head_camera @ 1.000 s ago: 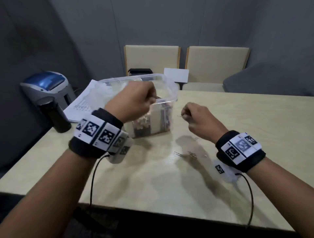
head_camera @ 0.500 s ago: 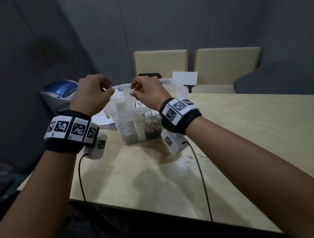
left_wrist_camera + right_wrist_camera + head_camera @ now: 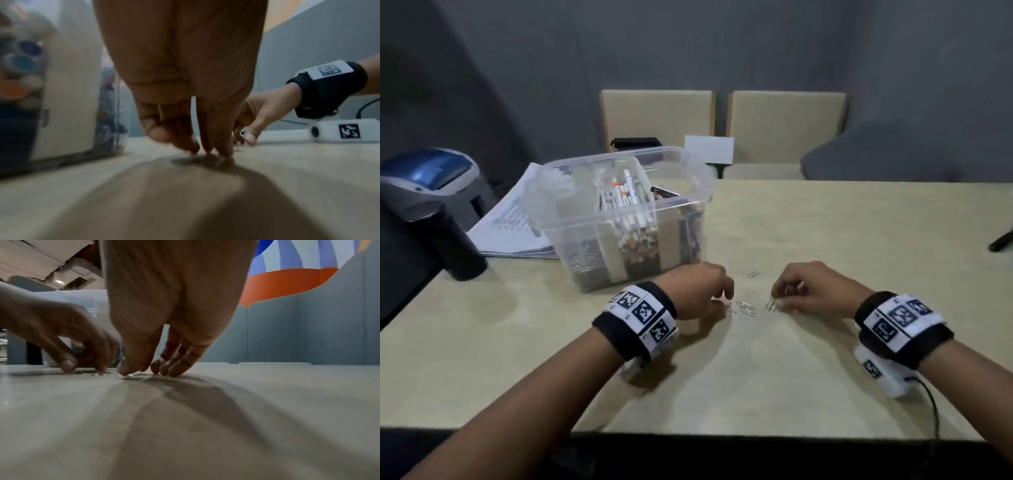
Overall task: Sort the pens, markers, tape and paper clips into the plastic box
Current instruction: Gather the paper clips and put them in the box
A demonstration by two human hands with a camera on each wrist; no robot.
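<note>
Both hands are down on the counter (image 3: pixel 825 240) in front of the plastic box (image 3: pixel 619 205), which stands at about 11 o'clock from them. The left hand (image 3: pixel 698 291) has its fingers (image 3: pixel 185 142) bent downward with the tips touching the counter surface by a small scatter of paper clips (image 3: pixel 746 308); whether it has hold of one I cannot tell, the wrist view being blurred. The right hand (image 3: pixel 808 291) lies at 3 o'clock from that scatter, its thumb and forefinger drawn together in a pinch on a paper clip (image 3: pixel 770 304) at the counter surface, the other fingers (image 3: pixel 176 366) resting their tips on the counter. One more single clip (image 3: pixel 753 274) lies at 12 o'clock of the scatter, apart from both hands. Inside the box, markers (image 3: pixel 626 202) stand in the middle compartment and a heap of clips (image 3: pixel 585 260) fills the near-left one. Papers (image 3: pixel 510 222) lie at 9 o'clock of the box, touching it
</note>
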